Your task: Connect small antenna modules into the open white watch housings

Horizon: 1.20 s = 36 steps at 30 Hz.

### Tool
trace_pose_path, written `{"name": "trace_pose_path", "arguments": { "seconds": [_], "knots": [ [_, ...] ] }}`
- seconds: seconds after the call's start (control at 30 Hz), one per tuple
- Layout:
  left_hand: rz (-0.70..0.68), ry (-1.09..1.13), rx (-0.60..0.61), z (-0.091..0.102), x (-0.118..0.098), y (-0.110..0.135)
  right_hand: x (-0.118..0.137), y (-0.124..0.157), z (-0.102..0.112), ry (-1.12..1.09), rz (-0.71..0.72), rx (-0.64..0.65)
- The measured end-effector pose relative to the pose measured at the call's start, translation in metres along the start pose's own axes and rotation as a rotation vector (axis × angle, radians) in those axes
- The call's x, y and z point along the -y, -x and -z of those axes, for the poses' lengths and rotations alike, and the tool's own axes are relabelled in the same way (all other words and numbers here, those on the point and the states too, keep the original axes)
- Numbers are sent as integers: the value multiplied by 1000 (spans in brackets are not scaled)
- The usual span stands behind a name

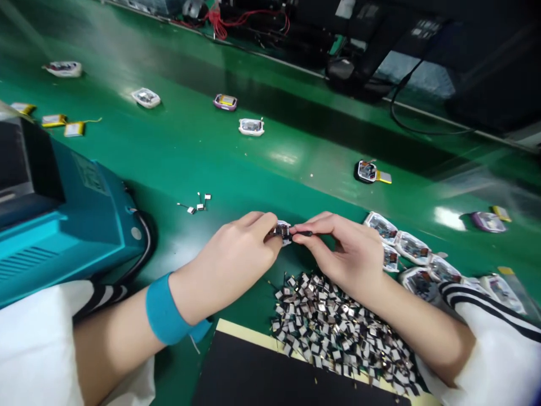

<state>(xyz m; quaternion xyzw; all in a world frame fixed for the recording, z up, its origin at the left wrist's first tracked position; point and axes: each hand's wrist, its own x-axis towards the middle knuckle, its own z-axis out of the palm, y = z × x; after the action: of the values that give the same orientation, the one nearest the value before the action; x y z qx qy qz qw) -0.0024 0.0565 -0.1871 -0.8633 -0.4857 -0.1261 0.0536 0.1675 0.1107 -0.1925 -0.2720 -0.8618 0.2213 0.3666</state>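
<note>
My left hand (pixel 249 248), wearing a blue wristband (pixel 165 309), is closed around a small open electronic casing (pixel 284 232). A circuit board shows inside it, and my fingers hide its left part. From the other side my right hand (pixel 344 248) pinches a slim dark piece (pixel 303 233) between thumb and forefinger, with its fingertips at the casing's right edge. Whether that piece is a tool or a part, I cannot tell. Just below both hands lies a heap of small silvery components (pixel 338 321) with short dark leads.
Open white casings (pixel 413 248) are grouped at right, partly behind my right arm. A teal machine (pixel 84 208) with a black cable stands at left. A few loose components (pixel 200 207) lie near it. Farther back are scattered casings (pixel 251 127) and yellow-edged batteries (pixel 74 129). A black mat (pixel 253 372) lies in front.
</note>
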Motion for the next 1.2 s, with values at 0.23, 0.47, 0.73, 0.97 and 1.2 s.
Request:
{"name": "trace_pose_path", "arguments": {
  "seconds": [0.23, 0.47, 0.73, 0.97, 1.2],
  "knots": [
    [14, -59, 10, 2, -2, -5, -1, 4, -4, 59, 35, -20],
    [51, -66, -8, 2, -2, -5, -5, 4, -6, 18, -16, -14],
    [40, 14, 83, 5, -1, -3, -4, 0, -3, 41, 44, 7],
    [158, 176, 148, 14, -17, 3, -4, -16, 33, 166, -86, 88],
    [138, 512, 73, 6, -6, 3, -2, -11, 19, 197, -62, 475]
  ]
}}
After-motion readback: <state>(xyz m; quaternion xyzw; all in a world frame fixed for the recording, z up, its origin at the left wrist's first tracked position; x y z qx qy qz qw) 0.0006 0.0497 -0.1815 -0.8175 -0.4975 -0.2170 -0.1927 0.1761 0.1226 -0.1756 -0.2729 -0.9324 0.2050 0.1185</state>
